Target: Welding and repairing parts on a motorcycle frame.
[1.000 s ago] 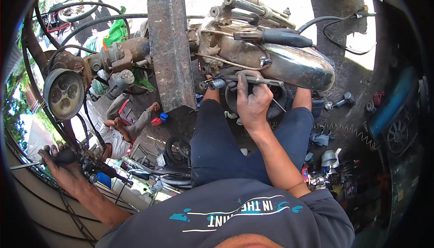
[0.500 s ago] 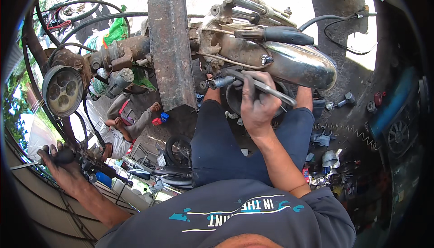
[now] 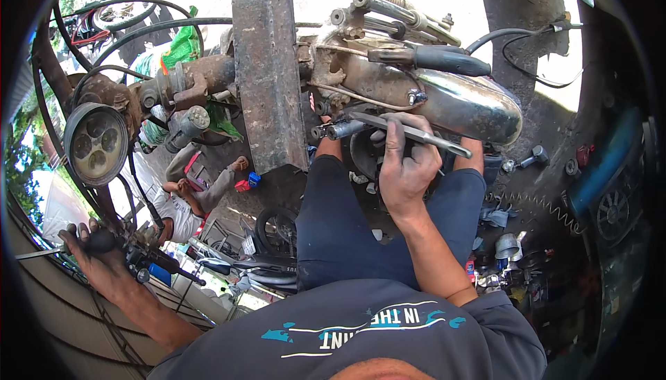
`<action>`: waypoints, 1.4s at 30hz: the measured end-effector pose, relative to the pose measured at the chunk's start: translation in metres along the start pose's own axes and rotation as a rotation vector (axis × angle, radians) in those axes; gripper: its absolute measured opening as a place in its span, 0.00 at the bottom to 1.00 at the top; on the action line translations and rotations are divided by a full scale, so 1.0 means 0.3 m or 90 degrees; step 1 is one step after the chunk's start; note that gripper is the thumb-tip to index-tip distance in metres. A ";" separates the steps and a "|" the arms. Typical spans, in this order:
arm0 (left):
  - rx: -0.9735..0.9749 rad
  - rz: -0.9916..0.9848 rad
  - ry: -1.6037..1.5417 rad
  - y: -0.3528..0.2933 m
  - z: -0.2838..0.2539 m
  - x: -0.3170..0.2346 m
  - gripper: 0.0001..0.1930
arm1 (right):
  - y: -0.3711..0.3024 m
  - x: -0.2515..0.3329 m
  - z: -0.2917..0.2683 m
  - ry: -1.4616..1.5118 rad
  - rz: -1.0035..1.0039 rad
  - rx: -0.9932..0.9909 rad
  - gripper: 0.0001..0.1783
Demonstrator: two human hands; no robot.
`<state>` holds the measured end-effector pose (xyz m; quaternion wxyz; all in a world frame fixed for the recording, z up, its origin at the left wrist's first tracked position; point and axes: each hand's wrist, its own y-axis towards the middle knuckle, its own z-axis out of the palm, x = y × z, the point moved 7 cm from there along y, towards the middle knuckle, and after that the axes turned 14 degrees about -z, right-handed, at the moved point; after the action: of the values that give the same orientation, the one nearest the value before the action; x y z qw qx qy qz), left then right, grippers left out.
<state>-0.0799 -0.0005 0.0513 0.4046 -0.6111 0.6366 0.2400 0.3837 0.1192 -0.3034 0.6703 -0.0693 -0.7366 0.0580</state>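
Right hand is clamped on a socket wrench under the chrome tank; left hand grips the handlebar grip. Bolt-turning stage probably; steady leverage needed next.

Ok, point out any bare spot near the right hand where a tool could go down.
Little room. The right hand holds a long metal wrench under the chrome exhaust. The dark ground right of the knees is littered with small parts; barest strip lies beside the coiled spring.

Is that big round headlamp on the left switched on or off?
It looks off. The round headlamp shows four dull grey cells with no glow, though bright daylight could mask a weak light. The left hand grips the handlebar below it.
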 end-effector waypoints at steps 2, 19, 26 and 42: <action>0.027 0.001 0.002 0.004 0.014 -0.009 0.27 | -0.018 -0.018 0.013 -0.041 -0.025 0.038 0.05; -0.039 0.008 0.010 -0.063 0.083 -0.014 0.32 | -0.122 0.004 -0.114 -0.035 -0.136 0.142 0.05; 0.007 -0.012 -0.032 -0.049 0.093 0.013 0.23 | -0.196 0.136 -0.072 -0.005 -0.271 0.171 0.17; 0.029 0.017 -0.004 -0.019 0.046 -0.020 0.28 | -0.219 0.050 -0.049 -0.054 -0.242 0.131 0.13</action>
<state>-0.0716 0.0133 0.0496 0.4172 -0.5922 0.6488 0.2331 0.3953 0.0572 -0.2756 0.6411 0.1418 -0.7542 0.0081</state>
